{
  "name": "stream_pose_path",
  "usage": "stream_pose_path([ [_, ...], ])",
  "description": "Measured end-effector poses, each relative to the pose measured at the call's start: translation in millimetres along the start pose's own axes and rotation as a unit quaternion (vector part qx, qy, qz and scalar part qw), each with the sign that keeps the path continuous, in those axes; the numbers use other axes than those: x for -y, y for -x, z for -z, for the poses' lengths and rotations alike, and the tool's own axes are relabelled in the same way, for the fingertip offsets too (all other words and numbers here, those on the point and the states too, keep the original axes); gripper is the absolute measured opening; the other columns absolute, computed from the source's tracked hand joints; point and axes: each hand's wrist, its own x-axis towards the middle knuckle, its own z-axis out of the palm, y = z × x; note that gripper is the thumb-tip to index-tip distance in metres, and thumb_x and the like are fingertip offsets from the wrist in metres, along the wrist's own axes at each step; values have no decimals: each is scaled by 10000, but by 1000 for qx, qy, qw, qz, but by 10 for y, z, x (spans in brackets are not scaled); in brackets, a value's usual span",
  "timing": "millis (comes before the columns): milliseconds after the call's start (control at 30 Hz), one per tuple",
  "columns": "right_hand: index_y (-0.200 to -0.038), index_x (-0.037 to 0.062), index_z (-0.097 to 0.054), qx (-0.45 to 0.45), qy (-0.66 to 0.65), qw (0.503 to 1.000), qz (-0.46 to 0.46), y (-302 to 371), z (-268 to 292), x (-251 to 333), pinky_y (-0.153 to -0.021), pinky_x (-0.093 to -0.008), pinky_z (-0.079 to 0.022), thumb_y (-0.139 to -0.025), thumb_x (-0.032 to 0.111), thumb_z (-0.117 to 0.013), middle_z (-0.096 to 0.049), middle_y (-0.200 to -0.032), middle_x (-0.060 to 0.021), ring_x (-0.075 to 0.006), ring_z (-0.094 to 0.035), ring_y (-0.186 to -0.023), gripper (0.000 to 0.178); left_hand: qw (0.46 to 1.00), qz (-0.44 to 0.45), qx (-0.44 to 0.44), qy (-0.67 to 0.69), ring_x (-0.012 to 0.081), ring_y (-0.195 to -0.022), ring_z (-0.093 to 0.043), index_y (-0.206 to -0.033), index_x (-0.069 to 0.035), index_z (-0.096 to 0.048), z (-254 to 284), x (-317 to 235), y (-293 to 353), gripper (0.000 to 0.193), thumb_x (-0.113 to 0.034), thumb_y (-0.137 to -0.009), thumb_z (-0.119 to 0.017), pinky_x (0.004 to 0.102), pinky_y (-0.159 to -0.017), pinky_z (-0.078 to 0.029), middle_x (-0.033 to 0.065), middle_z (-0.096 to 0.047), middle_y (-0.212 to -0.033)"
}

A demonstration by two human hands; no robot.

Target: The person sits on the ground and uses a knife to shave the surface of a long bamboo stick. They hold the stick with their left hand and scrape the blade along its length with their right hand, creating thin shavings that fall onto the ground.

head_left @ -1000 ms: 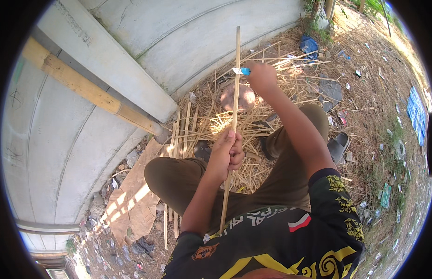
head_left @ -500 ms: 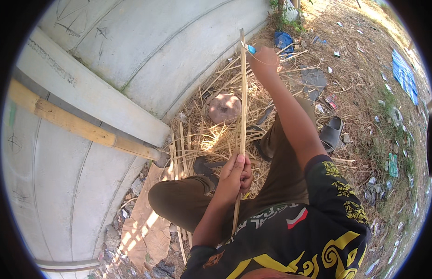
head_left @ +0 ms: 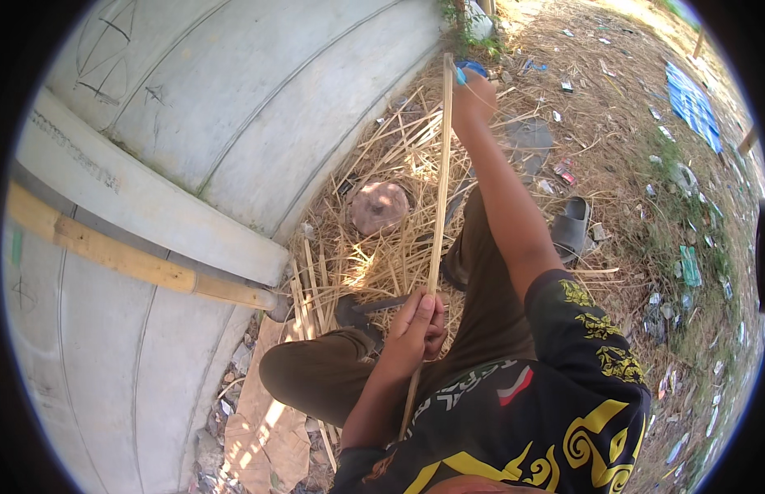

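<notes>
A long, narrow strip of split bamboo runs from near my lap away from me, past both hands. My left hand is closed around its nearer part, thumb on top. My right arm is stretched out, and my right hand is closed beside the strip's far end. A small bright blue thing shows at its fingers, against the strip; its kind is hard to make out. A thin curl of fibre loops beside that hand.
A round wood block sits among scattered bamboo shavings. To the left are a concrete wall and a bamboo pole. Flattened cardboard lies by my knee. A grey sandal and a blue striped sheet lie right.
My right hand has shifted slightly farther out along the strip, toward its far end. The left hand still grips the nearer part. The view has shifted a little.
</notes>
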Motion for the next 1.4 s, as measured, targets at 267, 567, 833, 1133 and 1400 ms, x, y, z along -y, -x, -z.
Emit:
stream_pose_path([
  [267, -860, 25, -723, -116, -91, 974, -174, -1290, -389, -1469, -767, -433, -542, -842, 290, -676, -707, -861, -214, -366, -704, -831, 270, 992, 37, 78, -96, 31, -490, -264, -998, -104, -467, -184, 211, 32, 256, -333, -1088, -396, 202, -433, -208, -52, -309, -661],
  [567, -720, 29, -685, 83, -51, 993, 68, 62, -50, -371, -594, -446, -482, -846, 290, -671, -654, -639, -177, -356, -618, -578, 290, 997, -12, -74, 37, 40, -488, -303, -1047, -86, -481, 253, -87, -101, 230, -288, -1093, -381, 188, -414, -249, -26, -365, -660],
  [833, -885, 87, -690, 370, 58, 861, 345, 1789, 13, -293, -629, -461, -518, -772, 203, -697, -670, -732, -130, -349, -662, -686, 162, 973, -56, -181, 130, 34, -532, -341, -1044, -73, -510, 899, -352, -289, 230, -300, -1059, -480, 176, -406, -237, -37, -416, -717],
  [1133, -811, 86, -640, 409, 54, 811, 415, 2331, -181, -369, -562, -435, -516, -746, 164, -708, -666, -710, -114, -309, -673, -646, 123, 958, -66, -216, 179, 29, -487, -301, -999, -75, -528, 1068, -156, -326, 219, -291, -1002, -493, 195, -371, -182, -48, -374, -674],
  [1400, -776, 92, -632, 356, 63, 816, 450, 2279, -322, -452, -516, -405, -508, -748, 134, -672, -658, -684, -97, -282, -668, -605, 65, 955, -80, -237, 160, 27, -489, -292, -1007, -71, -519, 912, -107, -358, 147, -179, -977, -423, 198, -386, -187, -54, -369, -676],
])
